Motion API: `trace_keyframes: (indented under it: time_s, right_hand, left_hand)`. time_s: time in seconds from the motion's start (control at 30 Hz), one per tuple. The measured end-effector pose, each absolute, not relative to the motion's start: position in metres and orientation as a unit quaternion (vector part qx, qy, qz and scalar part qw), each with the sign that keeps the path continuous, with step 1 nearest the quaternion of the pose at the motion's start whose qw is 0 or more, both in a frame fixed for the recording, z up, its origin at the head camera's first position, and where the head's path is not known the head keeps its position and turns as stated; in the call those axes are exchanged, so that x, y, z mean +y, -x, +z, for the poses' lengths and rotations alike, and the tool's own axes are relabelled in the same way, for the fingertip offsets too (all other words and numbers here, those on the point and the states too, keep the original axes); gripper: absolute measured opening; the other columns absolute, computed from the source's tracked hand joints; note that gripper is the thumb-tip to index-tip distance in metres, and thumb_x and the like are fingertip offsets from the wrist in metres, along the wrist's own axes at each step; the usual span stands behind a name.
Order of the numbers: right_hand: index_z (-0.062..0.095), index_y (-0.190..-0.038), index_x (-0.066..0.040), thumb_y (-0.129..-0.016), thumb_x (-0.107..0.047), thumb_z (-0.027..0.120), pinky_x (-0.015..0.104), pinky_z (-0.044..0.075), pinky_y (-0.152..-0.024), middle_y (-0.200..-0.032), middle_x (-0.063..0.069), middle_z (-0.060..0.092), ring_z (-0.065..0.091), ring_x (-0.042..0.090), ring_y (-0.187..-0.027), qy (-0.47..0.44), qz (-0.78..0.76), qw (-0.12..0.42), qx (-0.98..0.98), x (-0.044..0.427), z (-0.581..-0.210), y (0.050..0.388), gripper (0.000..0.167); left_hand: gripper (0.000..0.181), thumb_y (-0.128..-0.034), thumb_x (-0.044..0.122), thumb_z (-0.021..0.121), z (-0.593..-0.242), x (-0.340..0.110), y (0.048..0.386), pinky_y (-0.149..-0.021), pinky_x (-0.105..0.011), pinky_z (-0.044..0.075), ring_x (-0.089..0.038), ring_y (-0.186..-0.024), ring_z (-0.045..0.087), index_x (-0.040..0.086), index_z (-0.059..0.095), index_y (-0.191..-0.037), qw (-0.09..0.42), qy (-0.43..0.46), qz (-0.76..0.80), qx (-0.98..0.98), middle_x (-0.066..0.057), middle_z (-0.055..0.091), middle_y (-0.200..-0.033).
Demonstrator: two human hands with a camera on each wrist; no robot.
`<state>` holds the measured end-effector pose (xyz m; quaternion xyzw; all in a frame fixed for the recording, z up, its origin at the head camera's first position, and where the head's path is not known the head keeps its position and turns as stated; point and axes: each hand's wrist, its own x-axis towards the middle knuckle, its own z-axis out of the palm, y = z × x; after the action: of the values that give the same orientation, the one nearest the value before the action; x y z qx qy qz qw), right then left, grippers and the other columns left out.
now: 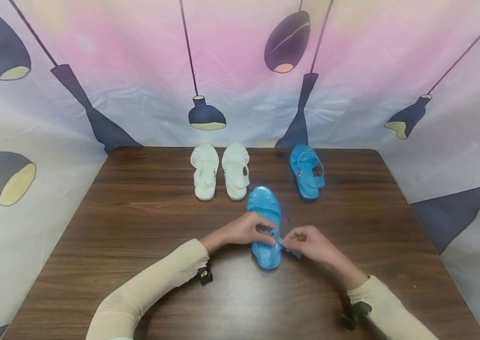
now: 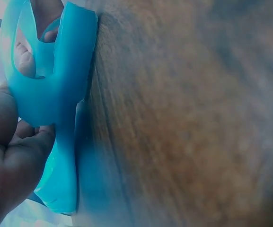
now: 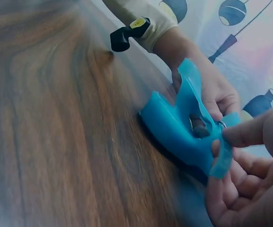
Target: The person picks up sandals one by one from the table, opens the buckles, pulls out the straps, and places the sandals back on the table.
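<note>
A blue jelly sandal [image 1: 264, 200] lies on the table, toe pointing away from me. My left hand [image 1: 248, 229] reaches across it and pinches its side near the buckle; in the left wrist view, the thumb and fingers of that left hand [image 2: 13, 156] close on the blue upper. On the other side, my right hand [image 1: 313, 244] pinches the ankle strap between thumb and fingers. The right wrist view shows the loose strap end [image 3: 222, 161] at the right fingers, beside a small metal buckle [image 3: 221, 125]. The fingers partly hide the buckle.
A second blue sandal [image 1: 307, 172] stands at the back right of the brown wooden table [image 1: 159, 184]. Two white sandals, one left [image 1: 205, 172] and one right [image 1: 235, 172], stand side by side near the back edge. A lamp-patterned cloth [image 1: 138, 71] hangs behind the table.
</note>
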<state>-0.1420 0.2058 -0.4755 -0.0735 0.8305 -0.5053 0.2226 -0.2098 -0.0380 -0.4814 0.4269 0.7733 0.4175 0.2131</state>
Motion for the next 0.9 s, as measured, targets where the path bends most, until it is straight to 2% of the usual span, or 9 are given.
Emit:
trace_keyframes:
  time_s: [0.1, 0.2, 0.3, 0.47, 0.63, 0.73, 0.9]
  right_hand:
    - [0.075, -0.101, -0.007, -0.097, -0.022, 0.070, 0.037, 0.055, -0.079, -0.094, 0.005, 0.072, 0.064, 0.023, -0.090, 0.069, -0.512, 0.215, 0.829, 0.2031, -0.4756, 0.1426, 0.016]
    - [0.075, -0.100, -0.007, -0.096, -0.021, 0.072, 0.037, 0.054, -0.076, -0.090, 0.006, 0.071, 0.063, 0.025, -0.085, 0.061, -0.518, 0.202, 0.829, 0.1995, -0.4751, 0.1436, 0.015]
    - [0.075, -0.100, -0.008, -0.095, -0.022, 0.074, 0.037, 0.055, -0.074, -0.089, 0.005, 0.071, 0.064, 0.024, -0.084, 0.061, -0.515, 0.193, 0.833, 0.1979, -0.4748, 0.1442, 0.016]
    - [0.074, -0.101, -0.008, -0.096, -0.027, 0.072, 0.037, 0.056, -0.077, -0.092, 0.005, 0.072, 0.065, 0.023, -0.087, 0.067, -0.511, 0.210, 0.831, 0.2020, -0.4767, 0.1441, 0.020]
    - [0.073, -0.100, -0.007, -0.097, -0.023, 0.070, 0.037, 0.056, -0.077, -0.092, 0.006, 0.070, 0.065, 0.023, -0.086, 0.057, -0.515, 0.223, 0.825, 0.2043, -0.4780, 0.1430, 0.017]
    - [0.074, -0.101, -0.006, -0.097, -0.022, 0.070, 0.036, 0.055, -0.076, -0.091, 0.006, 0.070, 0.063, 0.024, -0.085, 0.054, -0.524, 0.217, 0.822, 0.2009, -0.4774, 0.1427, 0.017]
    - [0.074, -0.101, -0.004, -0.097, -0.021, 0.072, 0.035, 0.055, -0.073, -0.088, 0.007, 0.070, 0.063, 0.023, -0.081, 0.054, -0.529, 0.198, 0.823, 0.1960, -0.4756, 0.1421, 0.019]
  left_hand:
    - [0.027, -0.0908, 0.024, 0.080, -0.4827, -0.0380, 0.2107, -0.082, -0.022, 0.055, 0.000, -0.089, 0.066, 0.012, 0.077, -0.114, 0.208, -0.428, 0.422, 0.772, 0.008, 0.076, -0.102]
    - [0.018, -0.0906, 0.025, 0.080, -0.4826, -0.0365, 0.2114, -0.071, -0.021, 0.053, 0.000, -0.077, 0.060, 0.014, 0.078, -0.105, 0.206, -0.430, 0.422, 0.771, 0.011, 0.072, -0.088]
    - [0.013, -0.0907, 0.024, 0.080, -0.4816, -0.0361, 0.2113, -0.065, -0.021, 0.050, -0.001, -0.070, 0.055, 0.016, 0.077, -0.100, 0.211, -0.429, 0.421, 0.771, 0.011, 0.068, -0.081]
    - [0.022, -0.0904, 0.024, 0.081, -0.4798, -0.0376, 0.2102, -0.072, -0.021, 0.053, 0.000, -0.078, 0.060, 0.012, 0.078, -0.109, 0.219, -0.419, 0.414, 0.778, 0.008, 0.074, -0.092]
    - [0.031, -0.0901, 0.024, 0.081, -0.4793, -0.0386, 0.2103, -0.083, -0.022, 0.055, -0.001, -0.090, 0.066, 0.010, 0.076, -0.117, 0.219, -0.414, 0.411, 0.782, 0.002, 0.077, -0.107]
    - [0.029, -0.0896, 0.024, 0.081, -0.4795, -0.0381, 0.2102, -0.081, -0.022, 0.055, -0.001, -0.087, 0.066, 0.011, 0.077, -0.115, 0.216, -0.416, 0.412, 0.782, 0.004, 0.077, -0.103]
    - [0.016, -0.0895, 0.023, 0.081, -0.4794, -0.0375, 0.2094, -0.070, -0.021, 0.053, 0.000, -0.074, 0.058, 0.013, 0.078, -0.100, 0.216, -0.420, 0.416, 0.777, 0.009, 0.071, -0.084]
